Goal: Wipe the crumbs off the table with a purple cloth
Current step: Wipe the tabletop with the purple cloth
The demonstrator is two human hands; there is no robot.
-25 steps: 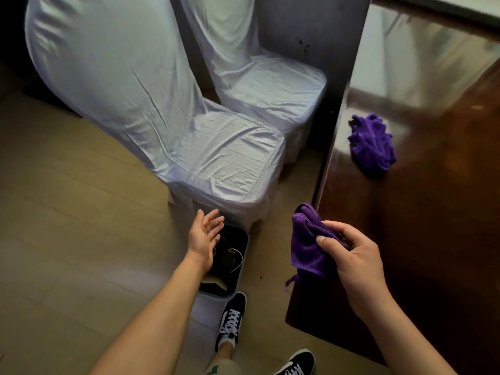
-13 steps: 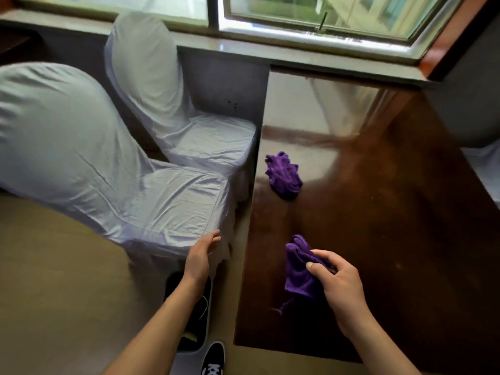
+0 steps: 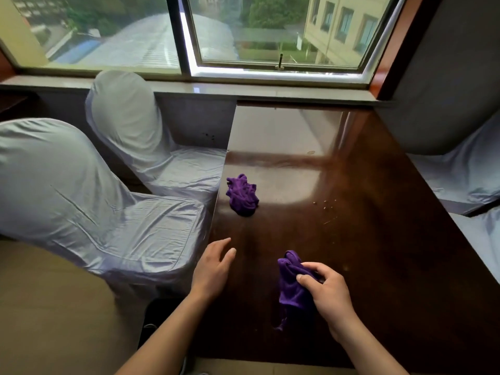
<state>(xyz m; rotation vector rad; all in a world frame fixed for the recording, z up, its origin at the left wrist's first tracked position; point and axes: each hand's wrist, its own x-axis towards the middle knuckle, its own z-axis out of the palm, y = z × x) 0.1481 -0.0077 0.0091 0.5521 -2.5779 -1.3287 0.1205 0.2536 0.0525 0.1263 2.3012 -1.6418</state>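
Head view, looking down on a dark, glossy wooden worktop [image 3: 365,266] that runs from the near edge out to a window sill at the far end.

Right hand [image 3: 328,296]: closed around a purple cloth [image 3: 290,288], thumb and fingers pinching its upper folds. The cloth hangs bunched from the grip over the near part of the worktop, left of the hand; whether its lower end touches the surface cannot be told.

Left hand [image 3: 213,266]: open, empty, fingers loosely spread and pointing far-right, over the near-left edge of the worktop. Cannot tell if it touches the wood.

Second purple cloth [image 3: 242,196]: crumpled in a heap, lying on the worktop close to its left edge, farther out than both hands and well apart from them.

Crumbs [image 3: 326,205]: a thin scatter of small pale specks on the worktop, right of the crumpled cloth and far-right of the held one. A few more flecks trail just nearer [image 3: 330,220]. One small pale spot farther out [image 3: 311,152]; too small to identify.

Surroundings: two chairs in pale fabric covers stand along the left side, one near [image 3: 89,201], one far [image 3: 140,147]. Another covered chair [image 3: 465,169] at the right edge. Window [image 3: 270,33] beyond the sill, buildings and trees outside. Strong glare on the far half of the worktop.
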